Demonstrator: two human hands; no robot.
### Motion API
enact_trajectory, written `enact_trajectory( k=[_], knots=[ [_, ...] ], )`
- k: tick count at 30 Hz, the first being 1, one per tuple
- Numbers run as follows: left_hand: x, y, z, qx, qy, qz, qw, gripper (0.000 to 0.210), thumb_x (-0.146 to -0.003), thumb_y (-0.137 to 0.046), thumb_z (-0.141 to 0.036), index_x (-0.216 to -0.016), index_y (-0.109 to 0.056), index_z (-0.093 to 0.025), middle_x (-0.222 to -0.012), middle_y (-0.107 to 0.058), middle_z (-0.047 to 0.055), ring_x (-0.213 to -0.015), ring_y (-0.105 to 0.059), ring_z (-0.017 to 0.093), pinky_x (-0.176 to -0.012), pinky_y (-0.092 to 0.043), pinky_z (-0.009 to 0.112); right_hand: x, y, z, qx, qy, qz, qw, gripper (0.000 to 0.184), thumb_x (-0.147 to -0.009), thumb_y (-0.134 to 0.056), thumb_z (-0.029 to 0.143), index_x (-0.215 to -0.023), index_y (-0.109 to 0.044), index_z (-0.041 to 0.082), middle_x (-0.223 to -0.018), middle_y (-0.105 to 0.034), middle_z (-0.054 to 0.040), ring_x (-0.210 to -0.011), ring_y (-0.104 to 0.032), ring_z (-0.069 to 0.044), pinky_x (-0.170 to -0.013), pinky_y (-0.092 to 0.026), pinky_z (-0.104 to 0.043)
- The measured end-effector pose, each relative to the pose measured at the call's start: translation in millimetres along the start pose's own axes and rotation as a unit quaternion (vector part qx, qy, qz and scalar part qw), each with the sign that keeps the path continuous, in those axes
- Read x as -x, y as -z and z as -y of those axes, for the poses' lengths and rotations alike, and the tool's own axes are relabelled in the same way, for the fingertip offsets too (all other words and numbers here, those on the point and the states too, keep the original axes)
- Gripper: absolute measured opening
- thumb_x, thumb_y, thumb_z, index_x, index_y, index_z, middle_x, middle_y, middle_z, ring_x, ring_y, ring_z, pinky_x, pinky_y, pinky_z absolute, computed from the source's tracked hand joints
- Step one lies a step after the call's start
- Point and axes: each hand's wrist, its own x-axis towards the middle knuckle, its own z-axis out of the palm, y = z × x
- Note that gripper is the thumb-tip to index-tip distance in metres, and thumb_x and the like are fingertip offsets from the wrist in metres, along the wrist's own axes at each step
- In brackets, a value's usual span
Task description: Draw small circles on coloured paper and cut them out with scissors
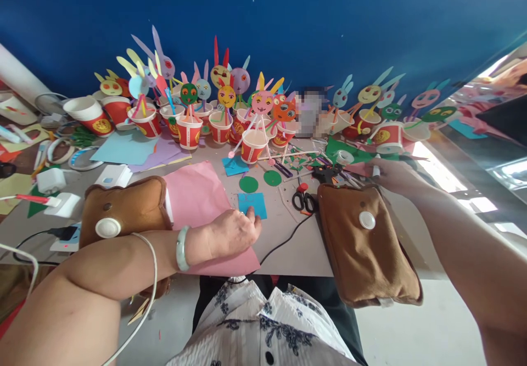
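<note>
My left hand [236, 231] lies over the pink paper [197, 193], its fingers curled beside a blue paper square [257, 206]. Whatever may be in those fingers is hidden. My right hand [391, 175] reaches out past a brown plush pouch [366, 251] to the clutter at its far end. A small white thing [376, 165] shows at its fingers, too small to name. Two green paper circles [248, 184] lie ahead of my left hand, near another blue piece [235, 165]. Black-handled scissors [303, 201] rest between my hands.
Red-and-white paper cups [254, 147] holding paper rabbit faces on sticks line the blue wall [263, 20]. Paper scraps [302, 160] and a tape roll [344, 157] lie before them. Another brown pouch [132, 201], chargers [66, 205] and cables crowd the left. A black cord [284, 243] crosses the table.
</note>
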Motion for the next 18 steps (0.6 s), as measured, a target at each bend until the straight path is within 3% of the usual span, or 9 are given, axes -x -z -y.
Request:
enact_trajectory(
  k=[6, 12, 18],
  knots=[
    [-1.1, -0.9, 0.9, 0.01, 0.0, -0.008, 1.0, 0.039, -0.087, -0.033, 0.004, -0.116, -0.058, -0.003, -0.104, -0.066, 0.023, -0.072, -0.067, 0.02, -0.045, -0.045, 0.027, -4.2, -0.1, -1.6, 0.006, -0.026, 0.024, 0.999, 0.014, -0.069, -0.067, 0.007, -0.077, -0.064, 0.018, -0.073, -0.064, -0.0041, -0.065, -0.049, -0.016, -0.064, -0.034, -0.031],
    [-0.5, 4.5, 1.5, 0.012, -0.011, 0.016, 1.0, 0.046, -0.086, -0.032, 0.006, -0.125, -0.055, 0.0, -0.117, -0.064, 0.03, -0.081, -0.07, 0.024, -0.046, -0.047, 0.028, 3.3, 8.2, 1.6, -0.001, -0.031, 0.008, 0.999, 0.005, -0.074, -0.069, 0.018, -0.074, -0.064, 0.019, -0.075, -0.065, -0.0064, -0.065, -0.047, -0.016, -0.063, -0.032, -0.033],
    [-0.3, 14.6, 2.4, 0.007, 0.0, 0.046, 0.999, 0.048, -0.086, -0.031, 0.007, -0.127, -0.055, -0.001, -0.121, -0.063, 0.031, -0.073, -0.069, 0.02, -0.046, -0.047, 0.026, 7.4, 13.5, -1.3, -0.022, -0.03, -0.031, 0.999, 0.009, -0.078, -0.065, 0.027, -0.076, -0.065, 0.019, -0.068, -0.064, -0.0043, -0.063, -0.053, -0.017, -0.058, -0.038, -0.029]
  ],
)
